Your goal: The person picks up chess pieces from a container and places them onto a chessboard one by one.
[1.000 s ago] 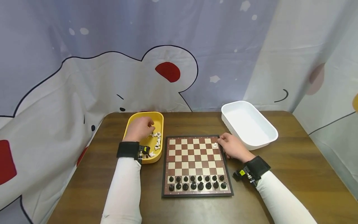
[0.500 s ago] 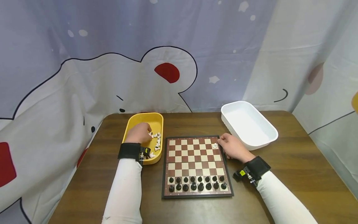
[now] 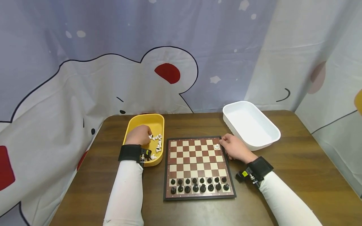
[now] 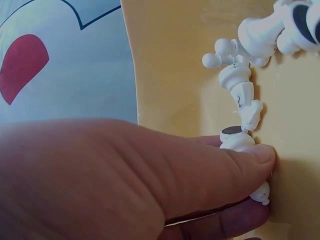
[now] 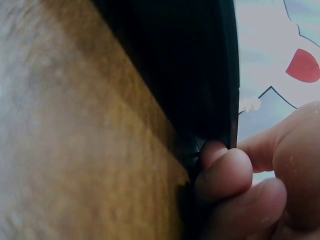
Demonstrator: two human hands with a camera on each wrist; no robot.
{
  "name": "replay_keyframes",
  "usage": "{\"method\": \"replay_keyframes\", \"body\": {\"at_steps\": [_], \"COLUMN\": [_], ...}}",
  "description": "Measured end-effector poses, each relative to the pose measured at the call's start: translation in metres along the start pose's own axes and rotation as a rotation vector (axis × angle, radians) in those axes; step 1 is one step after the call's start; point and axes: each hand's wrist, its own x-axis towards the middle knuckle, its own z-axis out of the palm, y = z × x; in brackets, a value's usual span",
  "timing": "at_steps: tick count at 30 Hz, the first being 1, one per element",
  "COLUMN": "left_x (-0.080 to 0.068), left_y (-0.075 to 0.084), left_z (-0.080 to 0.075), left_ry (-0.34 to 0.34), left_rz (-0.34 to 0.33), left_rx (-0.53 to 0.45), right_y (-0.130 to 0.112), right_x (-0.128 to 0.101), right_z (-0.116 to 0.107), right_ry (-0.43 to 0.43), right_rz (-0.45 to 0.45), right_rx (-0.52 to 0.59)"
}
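Inside yellow tray [image 3: 133, 123] — white chess pcs [image 3: 157, 143], left hand [image 3: 138, 135] pinching.

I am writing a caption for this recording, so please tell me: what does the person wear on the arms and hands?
Both arms wear long white sleeves. Each wrist carries a wide black band with a small black camera unit; the right one shows a yellow mark. The left hand and right hand are bare, without gloves.

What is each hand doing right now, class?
Left hand: pinches a white chess piece in the yellow tray.
Right hand: fingers curled against the chessboard edge.
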Motion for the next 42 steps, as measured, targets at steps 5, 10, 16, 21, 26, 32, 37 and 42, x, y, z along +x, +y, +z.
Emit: {"method": "replay_keyframes", "body": {"at_steps": [5, 10, 16, 21, 26, 32, 37, 42], "left_x": [0.005, 0.012, 0.008, 0.015, 0.003, 0.001, 0.001, 0.001], "left_y": [-0.003, -0.009, -0.008, -0.018, -0.009, -0.003, -0.001, 0.001], "left_z": [0.000, 0.000, -0.005, -0.001, -0.010, -0.011, -0.010, -0.010], "left_ry": [-0.013, -0.016, 0.014, 0.067, 0.089, 0.106, 0.110, 0.135], "left_rz": [-0.005, -0.004, 0.001, 0.030, 0.032, 0.023, 0.009, 0.020], "left_rx": [0.018, 0.009, -0.030, -0.073, -0.108, -0.114, -0.133, -0.143], "right_y": [-0.001, -0.001, -0.001, 0.000, 0.000, 0.000, 0.000, 0.000], "right_x": [-0.001, -0.002, -0.001, -0.001, 0.000, 0.000, 0.000, 0.000], "right_z": [0.000, -0.001, -0.001, -0.001, 0.000, 0.000, 0.000, 0.000], "right_ry": [0.000, 0.002, 0.003, 0.003, 0.005, 0.007, 0.008, 0.008], "right_rz": [-0.017, -0.016, -0.014, -0.015, -0.013, -0.010, -0.013, -0.012], "right_rx": [-0.004, -0.007, -0.006, -0.004, -0.006, -0.010, -0.013, -0.013]}}
